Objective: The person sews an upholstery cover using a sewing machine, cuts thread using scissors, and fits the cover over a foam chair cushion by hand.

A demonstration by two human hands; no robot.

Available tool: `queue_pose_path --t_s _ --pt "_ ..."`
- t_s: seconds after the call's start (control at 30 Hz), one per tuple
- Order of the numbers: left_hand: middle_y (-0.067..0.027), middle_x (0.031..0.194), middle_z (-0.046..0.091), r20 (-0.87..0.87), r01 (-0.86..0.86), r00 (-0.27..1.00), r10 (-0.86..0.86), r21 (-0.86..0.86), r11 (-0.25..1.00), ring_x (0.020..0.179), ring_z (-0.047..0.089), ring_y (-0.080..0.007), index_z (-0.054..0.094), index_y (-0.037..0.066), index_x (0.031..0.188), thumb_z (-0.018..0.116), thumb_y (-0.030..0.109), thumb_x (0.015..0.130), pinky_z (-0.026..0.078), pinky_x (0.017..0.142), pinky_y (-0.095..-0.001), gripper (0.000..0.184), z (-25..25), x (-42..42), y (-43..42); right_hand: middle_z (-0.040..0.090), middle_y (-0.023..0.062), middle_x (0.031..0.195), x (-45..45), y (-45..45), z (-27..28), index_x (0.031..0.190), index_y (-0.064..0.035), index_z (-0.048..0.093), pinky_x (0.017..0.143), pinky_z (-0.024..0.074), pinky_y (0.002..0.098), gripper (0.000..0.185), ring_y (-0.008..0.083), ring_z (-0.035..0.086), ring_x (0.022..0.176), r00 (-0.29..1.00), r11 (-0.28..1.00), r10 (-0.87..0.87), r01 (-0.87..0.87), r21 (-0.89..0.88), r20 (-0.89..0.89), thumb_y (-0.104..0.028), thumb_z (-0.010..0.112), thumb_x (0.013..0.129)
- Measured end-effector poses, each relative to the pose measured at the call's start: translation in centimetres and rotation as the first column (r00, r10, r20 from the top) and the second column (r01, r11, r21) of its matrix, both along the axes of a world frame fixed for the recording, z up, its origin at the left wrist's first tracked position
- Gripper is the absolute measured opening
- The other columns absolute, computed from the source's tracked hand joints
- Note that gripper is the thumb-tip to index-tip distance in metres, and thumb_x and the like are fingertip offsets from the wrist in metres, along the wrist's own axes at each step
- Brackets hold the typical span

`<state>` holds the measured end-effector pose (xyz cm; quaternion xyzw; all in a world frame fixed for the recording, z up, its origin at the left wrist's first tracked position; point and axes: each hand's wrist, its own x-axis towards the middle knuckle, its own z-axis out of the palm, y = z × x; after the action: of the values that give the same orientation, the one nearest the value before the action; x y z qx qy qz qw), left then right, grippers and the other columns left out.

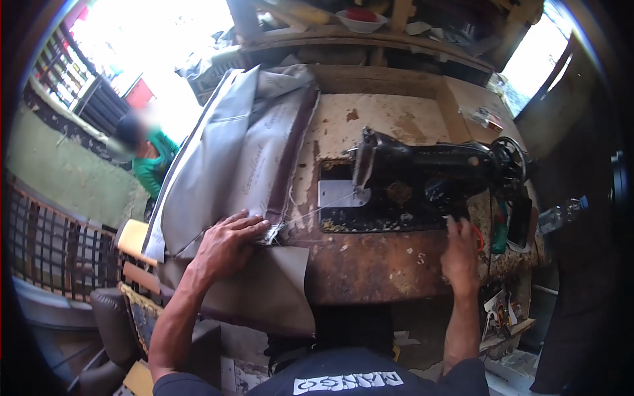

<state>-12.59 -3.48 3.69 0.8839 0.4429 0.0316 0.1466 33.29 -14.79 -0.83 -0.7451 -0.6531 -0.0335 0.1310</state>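
My left hand (228,241) lies with fingers stretched over the grey-brown fabric (218,165), pressing it near a seam. The fabric is large, folded, printed on its pale reverse side, and hangs over the table's front edge. A thread (317,210) runs from the fabric to the black sewing machine (422,165), which stands to the right. My right hand (460,254) is closed over the table's front right, just before the machine. Beside its fingers shows an orange loop (479,239), like a handle; whether the hand grips it is hidden.
Right of the machine's handwheel lie a green object (500,236), a dark phone-like slab (520,221) and a clear plastic bottle (561,214). A person in a green sleeve (155,162) is at the left. Behind the worn wooden table (370,264) is a shelf with a white bowl (360,23).
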Motion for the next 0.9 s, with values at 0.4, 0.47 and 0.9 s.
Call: queue_pose_path --t_s 0.4,0.47,0.9 --pt "-0.0134 0.124 0.063 0.027 0.001 1.000 -0.011 0.355 0.935 0.125 0.055 -0.0292 0.070 0.008 0.117 0.067 0.029 0.088 0.045 0.098 -0.0478 0.036 -1.1 6.3 0.8 0.064 0.0153 0.101 -1.4 -4.1 0.7 0.145 -0.0011 0.046 0.059 0.0566 0.0331 0.067 0.0193 0.066 0.070 0.745 0.952 -0.270 0.110 -0.287 -0.610 -0.001 0.063 0.080" --pt "-0.0150 0.127 0.061 -0.264 0.000 0.964 0.011 0.042 0.999 0.118 0.058 -0.0292 0.074 0.006 0.103 0.068 0.019 0.079 0.046 0.095 -0.0443 0.027 -0.7 7.3 1.8 0.063 0.0125 0.107 -3.7 -5.5 0.5 0.146 -0.0029 0.045 0.053 0.0567 0.0275 0.065 0.0140 0.065 0.069 0.435 0.975 -0.217 0.044 -0.220 -0.874 0.000 0.061 0.083" --pt "-0.0116 0.092 0.076 -0.680 0.190 0.657 -0.326 -0.269 0.944 0.082 0.073 -0.0235 0.079 0.006 0.092 0.079 0.021 0.076 0.059 0.069 -0.0386 0.021 2.3 15.6 9.8 0.054 0.0023 0.080 -22.9 -4.7 2.6 0.109 -0.0059 0.050 0.051 0.0569 0.0281 0.040 0.0084 0.060 0.056 -0.230 0.869 -0.310 -0.461 -0.178 -0.922 -0.046 0.050 0.105"
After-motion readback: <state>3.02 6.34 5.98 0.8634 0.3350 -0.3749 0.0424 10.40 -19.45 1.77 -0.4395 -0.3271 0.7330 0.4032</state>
